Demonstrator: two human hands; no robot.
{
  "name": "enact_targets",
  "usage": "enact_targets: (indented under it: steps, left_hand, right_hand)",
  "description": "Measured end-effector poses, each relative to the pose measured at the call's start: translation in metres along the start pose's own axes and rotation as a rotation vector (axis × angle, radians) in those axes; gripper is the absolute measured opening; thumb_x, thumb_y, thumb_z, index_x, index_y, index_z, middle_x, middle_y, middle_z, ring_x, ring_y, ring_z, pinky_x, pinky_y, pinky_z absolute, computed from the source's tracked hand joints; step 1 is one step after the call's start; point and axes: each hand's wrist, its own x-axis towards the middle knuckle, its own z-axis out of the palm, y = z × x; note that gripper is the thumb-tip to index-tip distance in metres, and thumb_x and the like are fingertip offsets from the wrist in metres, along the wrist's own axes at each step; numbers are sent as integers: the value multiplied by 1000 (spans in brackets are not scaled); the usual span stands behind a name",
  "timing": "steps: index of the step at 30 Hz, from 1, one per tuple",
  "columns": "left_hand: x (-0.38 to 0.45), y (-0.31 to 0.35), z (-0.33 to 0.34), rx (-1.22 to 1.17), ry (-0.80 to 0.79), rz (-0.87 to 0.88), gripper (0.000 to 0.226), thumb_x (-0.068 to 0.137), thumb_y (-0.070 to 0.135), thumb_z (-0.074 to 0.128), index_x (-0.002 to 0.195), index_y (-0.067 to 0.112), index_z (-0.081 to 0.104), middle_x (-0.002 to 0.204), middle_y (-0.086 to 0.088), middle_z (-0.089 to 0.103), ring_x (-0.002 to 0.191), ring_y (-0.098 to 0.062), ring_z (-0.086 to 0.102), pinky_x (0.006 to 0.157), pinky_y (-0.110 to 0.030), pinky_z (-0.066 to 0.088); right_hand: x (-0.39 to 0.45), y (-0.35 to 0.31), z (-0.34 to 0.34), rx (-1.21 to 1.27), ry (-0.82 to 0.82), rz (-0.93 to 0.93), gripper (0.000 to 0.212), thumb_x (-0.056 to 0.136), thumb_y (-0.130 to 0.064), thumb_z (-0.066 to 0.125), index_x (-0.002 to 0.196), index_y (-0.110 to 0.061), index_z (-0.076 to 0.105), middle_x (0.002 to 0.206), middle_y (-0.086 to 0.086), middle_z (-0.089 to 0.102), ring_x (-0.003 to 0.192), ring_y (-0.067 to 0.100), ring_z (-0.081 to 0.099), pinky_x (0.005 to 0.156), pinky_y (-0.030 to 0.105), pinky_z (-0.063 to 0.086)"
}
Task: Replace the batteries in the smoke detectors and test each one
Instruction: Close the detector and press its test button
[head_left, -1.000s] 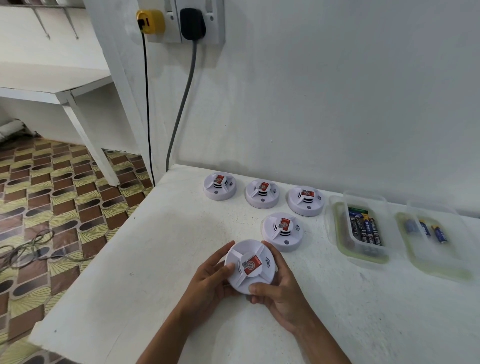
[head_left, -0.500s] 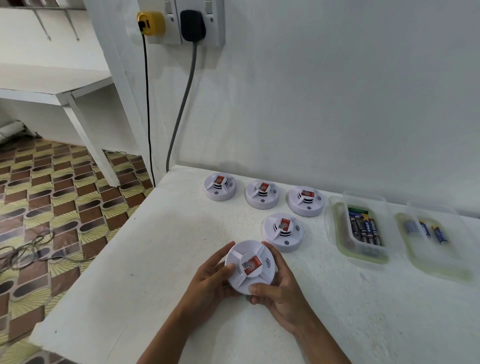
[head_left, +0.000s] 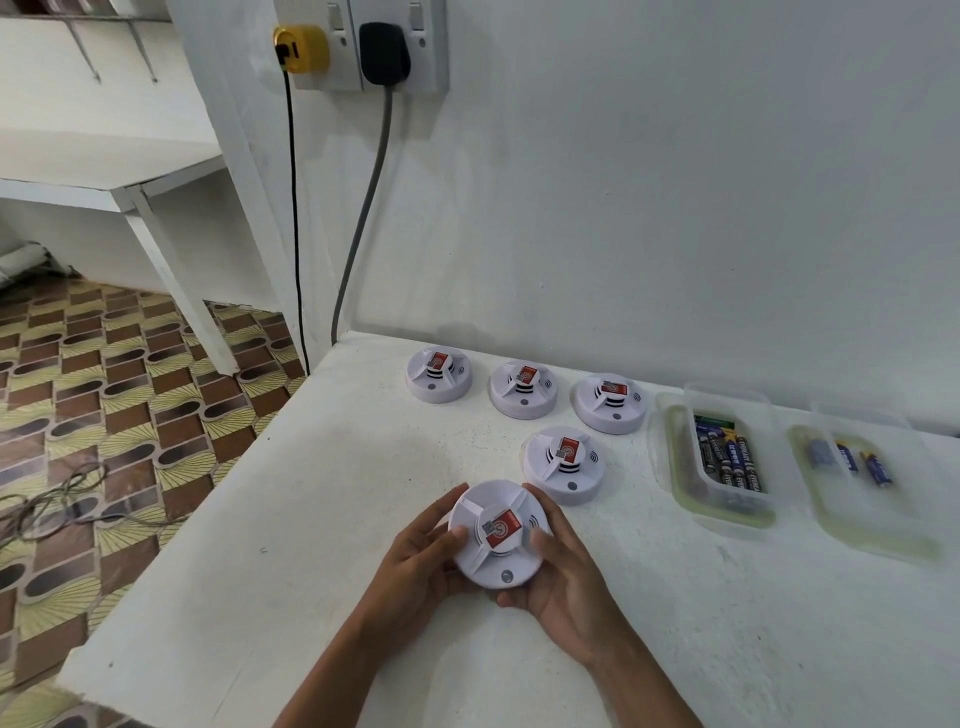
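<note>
Hands, left (head_left: 415, 558) and right (head_left: 563, 571), grip a red-labelled smoke detector (head_left: 497, 535); label print unreadable.

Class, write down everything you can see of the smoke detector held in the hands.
The held smoke detector is a round white disc, seemingly plastic, with raised ribs running out from a central hub. A red label sits on the hub, and a small round button lies near its front edge. It faces up just above the white table, gripped by the left hand and right hand.
</note>
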Motion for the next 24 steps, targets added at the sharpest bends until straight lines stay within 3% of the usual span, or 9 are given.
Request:
enact_targets:
  steps: [4,7,14,18,24]
  left_hand:
    - [1,-1,-1,25,9,19,55,85,19,62,138,14,46,125,-15,65,112,-38,62,77,-43,58]
    - [1,-2,0,44,15,24,50,87,13,52,137,14,46,122,-11,67,110,-35,64,75,-39,58]
    - [0,0,1,41,22,15,50,87,13,53,136,14,47,122,-11,67,110,-35,64,75,-39,58]
    - [-1,1,3,25,13,17,64,77,24,68,137,13,47,122,-13,67,110,-37,64,74,-40,58]
    - [0,0,3,38,24,21,51,85,13,53,136,14,47,118,-10,69,106,-34,66,72,-37,59]
  right_hand:
    - [-1,2,-1,-141,33,-37,74,64,-4,78,130,-27,52,118,14,63,94,32,65,55,34,54]
    - [-1,4,-2,-220,54,-70,75,66,7,71,127,-31,53,116,10,65,96,29,65,57,34,54]
    - [-1,4,-1,-233,38,-90,73,67,9,70,127,-29,54,115,10,65,93,27,64,55,33,52]
    - [0,4,-2,-235,28,-97,71,68,10,68,126,-29,56,115,12,65,91,28,63,55,33,51]
    - [1,5,-3,-243,37,-96,73,66,6,71,127,-29,55,117,14,63,91,29,61,56,33,51]
